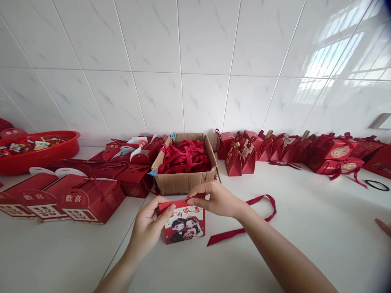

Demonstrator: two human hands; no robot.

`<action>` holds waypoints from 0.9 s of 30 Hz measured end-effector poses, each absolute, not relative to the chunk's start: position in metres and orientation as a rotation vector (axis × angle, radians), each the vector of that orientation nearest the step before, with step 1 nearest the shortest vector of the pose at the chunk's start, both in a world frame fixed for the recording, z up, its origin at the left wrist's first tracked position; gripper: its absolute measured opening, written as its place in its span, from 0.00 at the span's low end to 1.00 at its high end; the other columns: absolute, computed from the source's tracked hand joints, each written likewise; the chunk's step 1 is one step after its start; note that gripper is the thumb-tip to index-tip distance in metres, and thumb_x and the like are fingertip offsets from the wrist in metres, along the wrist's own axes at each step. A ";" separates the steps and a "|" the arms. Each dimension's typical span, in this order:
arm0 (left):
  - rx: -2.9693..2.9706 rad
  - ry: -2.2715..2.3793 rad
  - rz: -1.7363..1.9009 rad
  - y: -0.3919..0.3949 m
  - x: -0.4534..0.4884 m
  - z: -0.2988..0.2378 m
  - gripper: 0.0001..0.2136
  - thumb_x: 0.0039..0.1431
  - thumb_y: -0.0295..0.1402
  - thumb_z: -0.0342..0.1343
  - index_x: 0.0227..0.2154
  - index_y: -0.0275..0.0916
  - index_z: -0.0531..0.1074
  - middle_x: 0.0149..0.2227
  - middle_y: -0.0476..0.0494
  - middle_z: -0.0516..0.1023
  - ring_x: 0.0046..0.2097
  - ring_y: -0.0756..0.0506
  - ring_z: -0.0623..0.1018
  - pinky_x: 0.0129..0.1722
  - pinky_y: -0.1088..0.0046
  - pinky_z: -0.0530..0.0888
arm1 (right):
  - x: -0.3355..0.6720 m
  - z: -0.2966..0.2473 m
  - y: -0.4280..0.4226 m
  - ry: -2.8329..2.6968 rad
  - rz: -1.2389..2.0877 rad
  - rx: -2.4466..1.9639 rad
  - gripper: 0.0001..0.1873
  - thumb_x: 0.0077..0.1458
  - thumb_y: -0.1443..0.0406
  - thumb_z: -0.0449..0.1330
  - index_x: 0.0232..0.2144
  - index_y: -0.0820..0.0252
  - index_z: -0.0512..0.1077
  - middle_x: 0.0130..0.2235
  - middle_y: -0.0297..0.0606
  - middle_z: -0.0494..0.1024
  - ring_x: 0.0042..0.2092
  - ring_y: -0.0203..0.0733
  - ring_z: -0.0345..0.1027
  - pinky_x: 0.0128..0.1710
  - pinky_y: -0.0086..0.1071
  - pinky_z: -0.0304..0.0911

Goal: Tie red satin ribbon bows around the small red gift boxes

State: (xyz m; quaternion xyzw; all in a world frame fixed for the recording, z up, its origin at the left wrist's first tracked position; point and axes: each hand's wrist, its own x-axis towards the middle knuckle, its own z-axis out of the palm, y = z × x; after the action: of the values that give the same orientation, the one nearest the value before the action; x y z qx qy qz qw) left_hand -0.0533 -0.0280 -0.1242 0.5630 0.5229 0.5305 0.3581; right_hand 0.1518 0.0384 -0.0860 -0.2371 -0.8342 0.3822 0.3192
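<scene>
Gift box point(185, 230): held in front of the carton, printed couple facing the camera, top edge gripped by both hands.
Red basin point(58, 154): placed at far left, filled with wrapped sweets point(42, 145).
White-handled boxes point(102, 199): lined up in front of the basin, marked with pale character panels.
Dark red boxes point(134, 177): packed against the carton's left side.
Left hand point(148, 221): closed on the box's upper left, thumb pressed on the front face.
Carton point(183, 185): filled with red ribbons point(186, 156), blue clip point(153, 174) fixed at its near left corner.
Right hand point(215, 199): top edge pinched between thumb and fingers, right of the left hand.
Loose ribbon point(226, 237): laid in a curve on the white table point(305, 252), partly covered by the right forearm.
Peaked boxes point(233, 162): grouped right of the carton, along the wall.
Stacked boxes point(339, 150): tied with ribbon, set further right.
Black ring point(378, 189): left near the right edge.
Another person's fingers point(384, 226): cut off by the right edge, grip cannot be told.
</scene>
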 end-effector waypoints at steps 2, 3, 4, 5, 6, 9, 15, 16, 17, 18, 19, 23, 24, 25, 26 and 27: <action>1.368 1.326 1.459 -0.027 -0.048 -0.127 0.09 0.54 0.40 0.59 0.30 0.39 0.71 0.28 0.50 0.73 0.32 0.49 0.72 0.31 0.77 0.69 | 0.145 -0.096 0.044 -1.996 1.232 -0.601 0.10 0.52 0.59 0.62 0.32 0.60 0.77 0.30 0.35 0.77 0.30 0.36 0.69 0.30 0.29 0.64; 1.323 1.308 1.507 -0.026 -0.045 -0.128 0.09 0.54 0.40 0.59 0.31 0.39 0.71 0.28 0.50 0.73 0.32 0.49 0.72 0.31 0.77 0.69 | 0.141 -0.102 0.046 -1.865 1.363 -0.593 0.12 0.50 0.58 0.64 0.31 0.61 0.76 0.29 0.35 0.77 0.30 0.36 0.69 0.30 0.29 0.64; 1.280 1.291 1.548 -0.026 -0.042 -0.128 0.09 0.54 0.40 0.60 0.31 0.39 0.71 0.28 0.50 0.72 0.32 0.48 0.72 0.31 0.77 0.69 | 0.136 -0.108 0.048 -1.739 1.475 -0.588 0.14 0.47 0.56 0.66 0.30 0.62 0.75 0.29 0.35 0.77 0.30 0.36 0.70 0.30 0.30 0.65; 1.245 1.276 1.577 -0.025 -0.039 -0.127 0.10 0.53 0.40 0.60 0.31 0.39 0.70 0.28 0.50 0.72 0.32 0.48 0.72 0.31 0.77 0.69 | 0.132 -0.112 0.050 -1.636 1.557 -0.588 0.16 0.45 0.55 0.67 0.29 0.62 0.75 0.28 0.35 0.77 0.30 0.36 0.70 0.30 0.30 0.66; 1.220 1.263 1.590 -0.024 -0.037 -0.124 0.10 0.53 0.40 0.60 0.31 0.39 0.70 0.27 0.51 0.71 0.32 0.48 0.72 0.31 0.77 0.69 | 0.129 -0.115 0.051 -1.561 1.607 -0.592 0.17 0.43 0.54 0.67 0.28 0.62 0.74 0.27 0.35 0.77 0.29 0.37 0.70 0.30 0.31 0.67; 1.176 1.196 1.534 -0.017 -0.031 -0.111 0.12 0.54 0.42 0.59 0.33 0.39 0.70 0.29 0.49 0.74 0.33 0.47 0.73 0.32 0.75 0.70 | 0.133 -0.109 0.053 -1.470 1.600 -0.623 0.19 0.41 0.52 0.68 0.24 0.61 0.72 0.25 0.34 0.77 0.25 0.37 0.70 0.26 0.32 0.67; 1.420 1.123 1.342 0.000 -0.011 -0.102 0.15 0.60 0.45 0.49 0.36 0.38 0.73 0.35 0.43 0.76 0.40 0.44 0.75 0.42 0.69 0.71 | 0.218 -0.056 0.063 -1.110 1.269 -0.722 0.11 0.45 0.57 0.67 0.26 0.55 0.71 0.25 0.33 0.78 0.24 0.39 0.71 0.24 0.34 0.69; 1.550 1.172 1.184 0.000 -0.005 -0.106 0.13 0.59 0.43 0.50 0.34 0.38 0.73 0.35 0.43 0.76 0.40 0.44 0.75 0.42 0.69 0.71 | 0.235 -0.048 0.064 -1.001 1.172 -0.723 0.10 0.45 0.58 0.66 0.27 0.54 0.71 0.25 0.32 0.77 0.23 0.39 0.71 0.24 0.35 0.69; 1.687 1.204 1.017 0.001 0.002 -0.112 0.11 0.59 0.40 0.51 0.34 0.39 0.73 0.36 0.43 0.77 0.41 0.44 0.75 0.43 0.68 0.71 | 0.251 -0.041 0.064 -0.940 1.109 -0.717 0.09 0.46 0.57 0.65 0.28 0.52 0.71 0.26 0.31 0.77 0.24 0.37 0.71 0.26 0.34 0.70; 1.819 1.218 0.880 0.002 0.009 -0.118 0.10 0.59 0.38 0.50 0.34 0.39 0.74 0.37 0.43 0.77 0.42 0.43 0.75 0.44 0.67 0.71 | 0.265 -0.035 0.064 -0.861 1.034 -0.718 0.08 0.45 0.59 0.66 0.27 0.52 0.71 0.27 0.31 0.77 0.24 0.37 0.71 0.27 0.34 0.70; 1.945 1.230 0.789 0.003 0.017 -0.124 0.10 0.60 0.35 0.49 0.36 0.40 0.73 0.40 0.43 0.77 0.44 0.43 0.75 0.46 0.66 0.70 | 0.277 -0.030 0.062 -0.739 0.887 -0.706 0.08 0.42 0.62 0.67 0.27 0.53 0.72 0.27 0.32 0.77 0.25 0.37 0.71 0.27 0.34 0.71; 2.280 1.361 0.588 0.022 0.049 -0.146 0.16 0.59 0.27 0.44 0.48 0.37 0.68 0.49 0.37 0.72 0.51 0.41 0.72 0.51 0.65 0.69 | 0.299 -0.018 0.051 -0.551 0.518 -0.647 0.11 0.37 0.63 0.71 0.24 0.59 0.74 0.27 0.34 0.75 0.25 0.37 0.70 0.27 0.35 0.71; 2.299 1.401 0.557 0.029 0.057 -0.151 0.18 0.59 0.26 0.43 0.51 0.35 0.66 0.50 0.34 0.71 0.51 0.40 0.72 0.50 0.63 0.69 | 0.300 -0.016 0.048 -0.546 0.459 -0.628 0.11 0.37 0.63 0.71 0.22 0.60 0.73 0.26 0.34 0.75 0.25 0.37 0.69 0.27 0.35 0.71; 2.306 1.441 0.532 0.036 0.065 -0.155 0.20 0.59 0.26 0.43 0.54 0.33 0.64 0.50 0.31 0.70 0.50 0.38 0.73 0.49 0.60 0.70 | 0.301 -0.015 0.045 -0.549 0.408 -0.615 0.11 0.37 0.63 0.71 0.21 0.61 0.72 0.25 0.33 0.74 0.25 0.36 0.69 0.27 0.35 0.72; 2.313 1.477 0.511 0.043 0.073 -0.159 0.21 0.58 0.26 0.43 0.56 0.30 0.61 0.51 0.28 0.69 0.49 0.36 0.73 0.47 0.57 0.70 | 0.302 -0.013 0.043 -0.557 0.366 -0.608 0.12 0.37 0.63 0.71 0.20 0.61 0.71 0.24 0.33 0.73 0.24 0.35 0.68 0.28 0.35 0.72; 2.324 1.511 0.493 0.050 0.080 -0.163 0.23 0.58 0.26 0.43 0.57 0.28 0.59 0.52 0.25 0.67 0.49 0.34 0.73 0.46 0.55 0.70 | 0.302 -0.013 0.042 -0.568 0.342 -0.606 0.12 0.38 0.63 0.71 0.19 0.62 0.71 0.24 0.33 0.73 0.24 0.35 0.68 0.28 0.35 0.72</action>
State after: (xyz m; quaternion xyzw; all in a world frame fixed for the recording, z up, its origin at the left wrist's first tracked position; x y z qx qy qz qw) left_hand 0.0797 0.0503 -0.1633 0.8146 0.5294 0.1729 0.1622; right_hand 0.3023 0.0419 -0.0125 -0.2929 -0.2747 0.1652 0.9008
